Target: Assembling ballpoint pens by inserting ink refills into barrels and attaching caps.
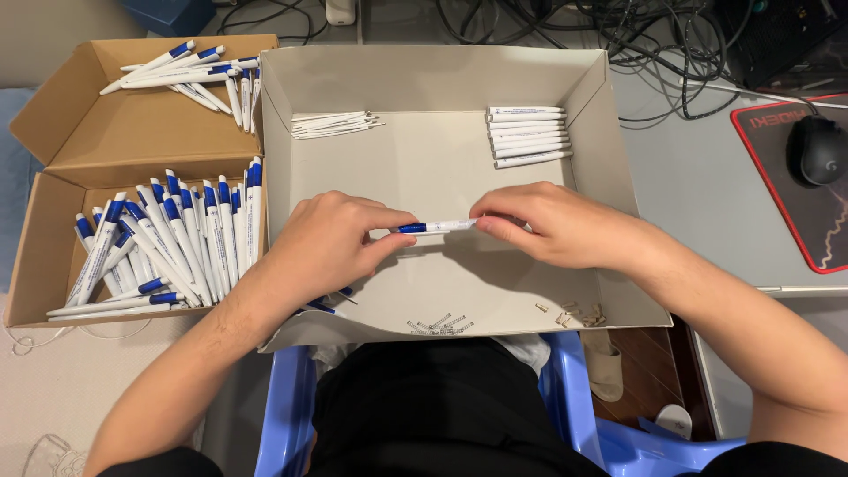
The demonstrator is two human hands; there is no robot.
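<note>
Here I am looking down at both hands meeting over the tray (609,97), a shallow pale cardboard one lying in front of the person. The left hand (322,243) is pinching the blue end of a pen (435,227), its grip narrowing tight around it with thumb and fingertips. The right hand (552,225) is pinching the white end of the same pen, so the pen is hanging level between the two hands, just above the tray floor near its middle. A couple more blue-tipped pens seem to be tucked under the left palm, though the hand is hiding most of them.

Inside the tray, at the far right, a neat row of white barrels (528,135) is lying side by side. At the far left a smaller bundle of thin white parts (334,124) is lying loosely. Along the near edge a few small springs (442,323) and some tiny bits (574,314) are sitting well apart from the hands.

To the left, touching the tray, a brown box (132,132) is holding many blue-and-white pens (168,243) in two heaps. On the grey tabletop (698,185) to the right, a black mouse (817,150) is resting on a red-edged mat (777,190).
</note>
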